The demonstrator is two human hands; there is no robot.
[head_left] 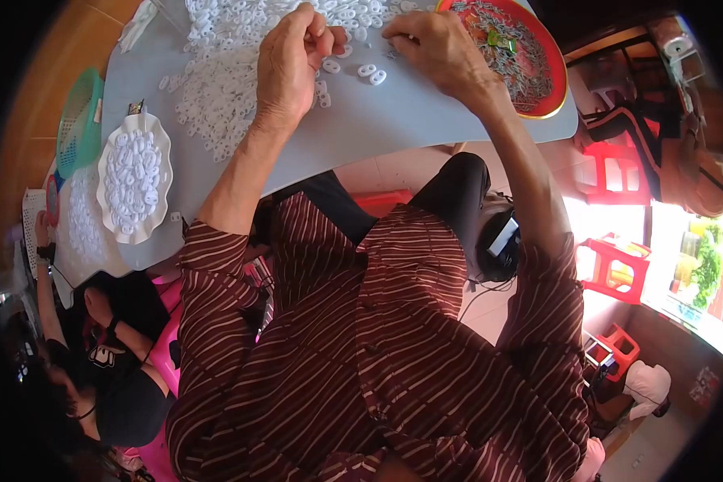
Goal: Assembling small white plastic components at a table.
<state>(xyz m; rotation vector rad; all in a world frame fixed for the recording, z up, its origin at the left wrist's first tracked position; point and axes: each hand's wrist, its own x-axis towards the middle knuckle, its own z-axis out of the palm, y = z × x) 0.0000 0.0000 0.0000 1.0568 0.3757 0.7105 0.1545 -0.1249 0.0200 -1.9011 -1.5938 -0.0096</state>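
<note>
Over the grey table (361, 120), my left hand (289, 68) is raised with its fingers curled in; whatever they hold is hidden. My right hand (446, 52) reaches down to the tabletop, its fingertips pinched together by a few tiny grey bits. What is in that pinch is too small to make out. Between the hands lie several small white oval plastic pieces with two holes (367, 71). A red round tray (561, 76) full of thin grey metal pins (530, 88) sits beside my right hand, with a small green object (502, 40) in it.
A big heap of white plastic pieces (217, 92) spreads left and beyond my left hand. A scalloped white dish (166, 173) of white pieces and a green basket (76, 132) stand at the left. Another person (120, 361) sits lower left. Red stools (614, 177) are at the right.
</note>
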